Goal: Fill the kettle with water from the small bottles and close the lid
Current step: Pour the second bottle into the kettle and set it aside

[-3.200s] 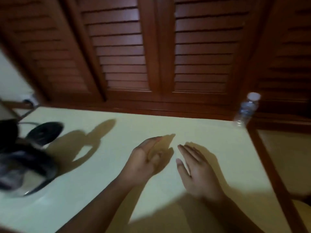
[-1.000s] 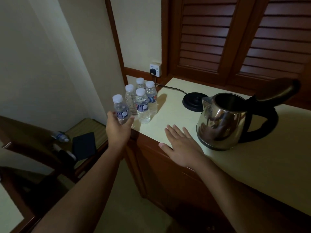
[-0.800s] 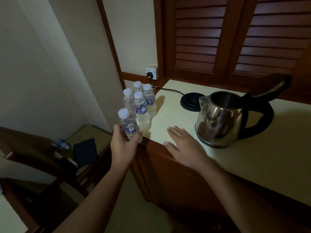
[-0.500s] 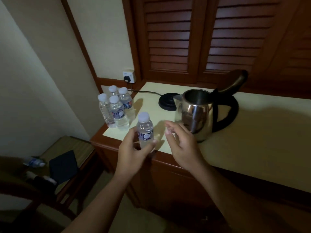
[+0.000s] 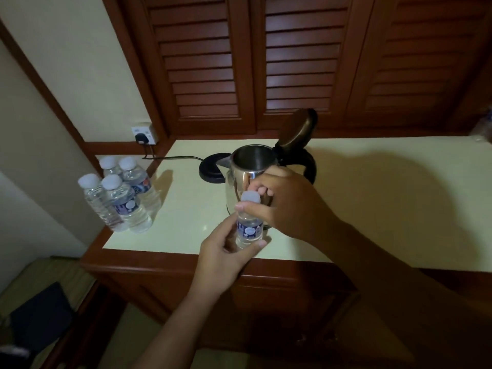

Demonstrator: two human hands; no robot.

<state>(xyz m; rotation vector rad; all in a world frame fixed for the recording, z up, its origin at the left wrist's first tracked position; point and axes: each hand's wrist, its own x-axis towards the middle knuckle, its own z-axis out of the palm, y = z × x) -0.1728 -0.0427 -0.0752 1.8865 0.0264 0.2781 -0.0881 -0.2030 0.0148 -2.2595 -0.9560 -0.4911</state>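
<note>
A steel kettle (image 5: pixel 247 166) with a black handle stands on the pale counter (image 5: pixel 372 209), its lid (image 5: pixel 298 129) tipped up and open. Just in front of it I hold a small water bottle (image 5: pixel 249 230) upright, my left hand (image 5: pixel 226 251) wrapped round its body. My right hand (image 5: pixel 282 201) has its thumb and fingers closed round the bottle's white cap (image 5: pixel 250 197). Several more capped small bottles (image 5: pixel 119 193) stand grouped at the counter's left end.
The kettle's black base (image 5: pixel 211 170) sits behind and left of the kettle, its cord running to a wall socket (image 5: pixel 143 134). Wooden louvred doors rise behind the counter. Another bottle (image 5: pixel 483 126) shows at the far right edge. A lower side table (image 5: pixel 40 302) lies at the bottom left.
My left hand took one bottle from the group and carried it right, in front of the kettle. My right hand lifted off the counter and closed on its cap.
</note>
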